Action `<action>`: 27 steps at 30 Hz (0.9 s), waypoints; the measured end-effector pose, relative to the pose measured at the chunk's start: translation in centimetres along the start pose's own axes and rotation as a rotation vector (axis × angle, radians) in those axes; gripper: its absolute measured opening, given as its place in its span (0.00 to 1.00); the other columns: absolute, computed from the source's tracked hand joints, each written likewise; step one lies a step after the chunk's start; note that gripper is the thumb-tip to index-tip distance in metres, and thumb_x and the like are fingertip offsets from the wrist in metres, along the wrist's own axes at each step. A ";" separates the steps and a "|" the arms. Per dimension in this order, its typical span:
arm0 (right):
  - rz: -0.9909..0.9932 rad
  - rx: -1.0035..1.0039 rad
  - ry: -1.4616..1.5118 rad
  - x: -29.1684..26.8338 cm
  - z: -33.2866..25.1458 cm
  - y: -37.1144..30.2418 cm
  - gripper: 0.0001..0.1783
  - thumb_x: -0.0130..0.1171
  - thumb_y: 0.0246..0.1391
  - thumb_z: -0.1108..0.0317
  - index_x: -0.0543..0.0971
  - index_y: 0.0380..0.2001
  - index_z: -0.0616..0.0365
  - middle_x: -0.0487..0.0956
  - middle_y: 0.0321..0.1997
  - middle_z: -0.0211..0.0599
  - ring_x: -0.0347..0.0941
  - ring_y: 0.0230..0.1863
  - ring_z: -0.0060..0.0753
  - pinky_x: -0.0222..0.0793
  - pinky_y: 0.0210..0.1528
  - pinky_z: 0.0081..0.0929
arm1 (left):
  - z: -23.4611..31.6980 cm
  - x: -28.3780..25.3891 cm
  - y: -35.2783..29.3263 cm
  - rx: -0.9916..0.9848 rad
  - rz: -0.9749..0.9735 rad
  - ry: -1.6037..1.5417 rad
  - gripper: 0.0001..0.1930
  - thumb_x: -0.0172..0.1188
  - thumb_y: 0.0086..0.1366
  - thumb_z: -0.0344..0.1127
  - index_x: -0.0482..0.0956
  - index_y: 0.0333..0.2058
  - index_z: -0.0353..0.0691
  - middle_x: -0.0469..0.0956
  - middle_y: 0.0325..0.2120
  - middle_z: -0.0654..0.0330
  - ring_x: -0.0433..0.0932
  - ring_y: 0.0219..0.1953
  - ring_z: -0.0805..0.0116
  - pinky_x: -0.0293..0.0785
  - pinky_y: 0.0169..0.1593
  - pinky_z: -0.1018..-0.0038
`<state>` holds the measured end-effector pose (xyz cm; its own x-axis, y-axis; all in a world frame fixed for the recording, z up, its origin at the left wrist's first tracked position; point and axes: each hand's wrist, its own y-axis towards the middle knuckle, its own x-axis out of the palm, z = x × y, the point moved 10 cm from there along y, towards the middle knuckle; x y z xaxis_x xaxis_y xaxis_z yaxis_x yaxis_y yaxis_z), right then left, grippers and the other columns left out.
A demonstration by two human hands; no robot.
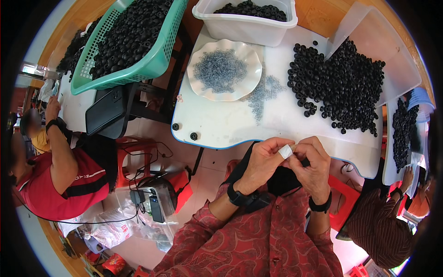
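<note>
My left hand (pixel 258 167) and my right hand (pixel 314 170) meet in front of the table's near edge, fingertips pinched together. Between them is a small white piece (pixel 285 151), like paper or tape; whether it wraps a finger is unclear. Both hands are closed at it. Beyond them, the white table (pixel 207 122) holds a scalloped white plate (pixel 253 64) of tiny clear grey pieces (pixel 219 70), with more spilled beside it. A heap of black ring-shaped pieces (pixel 341 85) spreads at the right. Two black pieces (pixel 194 136) lie near the left edge.
A tipped translucent bin (pixel 392 55) stands behind the heap. A white tub (pixel 247 32) and a green basket (pixel 159 64), both with black pieces, are at the back and left. One person in red (pixel 55 180) sits left, another (pixel 378 226) right. Cables hang near a clear box (pixel 157 226).
</note>
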<state>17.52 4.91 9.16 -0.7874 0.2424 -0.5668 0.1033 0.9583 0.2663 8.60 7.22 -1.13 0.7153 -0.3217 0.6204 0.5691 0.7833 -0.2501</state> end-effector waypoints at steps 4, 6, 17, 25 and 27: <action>0.010 0.006 -0.013 -0.2 -0.2 -0.1 0.08 0.62 0.44 0.85 0.78 0.31 0.65 0.74 0.33 0.35 0.77 0.28 0.25 0.77 0.29 0.20 | -0.3 -0.1 0.0 0.008 0.000 -0.029 0.11 0.55 0.68 0.32 0.77 0.45 0.31 0.80 0.36 0.60 0.78 0.36 0.77 0.78 0.39 0.80; 0.018 0.013 -0.021 -0.5 -0.4 -0.1 0.09 0.62 0.44 0.85 0.79 0.31 0.64 0.74 0.33 0.35 0.76 0.28 0.24 0.75 0.29 0.21 | -0.2 -0.1 0.1 0.016 -0.009 -0.034 0.12 0.55 0.68 0.32 0.77 0.46 0.31 0.80 0.36 0.60 0.78 0.37 0.77 0.79 0.39 0.80; 0.090 0.024 -0.053 -0.4 -0.7 -0.1 0.08 0.62 0.44 0.84 0.79 0.30 0.63 0.75 0.32 0.36 0.76 0.27 0.26 0.73 0.28 0.21 | 2.0 0.3 -0.1 0.200 0.029 0.269 0.13 0.54 0.69 0.32 0.77 0.47 0.30 0.80 0.36 0.61 0.77 0.37 0.78 0.78 0.40 0.79; 0.097 0.098 0.090 -0.6 0.5 -0.3 0.12 0.64 0.46 0.83 0.82 0.37 0.61 0.73 0.31 0.30 0.70 0.26 0.19 0.67 0.27 0.17 | 1.9 0.5 0.2 0.168 -0.052 0.112 0.14 0.53 0.70 0.34 0.77 0.46 0.30 0.79 0.35 0.59 0.78 0.36 0.76 0.79 0.39 0.78; 0.081 0.038 0.093 -0.6 0.2 -0.2 0.14 0.65 0.46 0.82 0.83 0.39 0.60 0.72 0.31 0.28 0.67 0.26 0.16 0.64 0.27 0.16 | 1.8 0.3 0.2 0.147 -0.042 0.117 0.14 0.53 0.70 0.34 0.77 0.47 0.30 0.79 0.35 0.59 0.78 0.36 0.76 0.79 0.39 0.78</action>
<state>18.09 4.57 9.31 -0.8284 0.3056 -0.4695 0.1902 0.9417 0.2774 8.26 8.22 0.34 0.7392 -0.4085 0.5354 0.5400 0.8346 -0.1088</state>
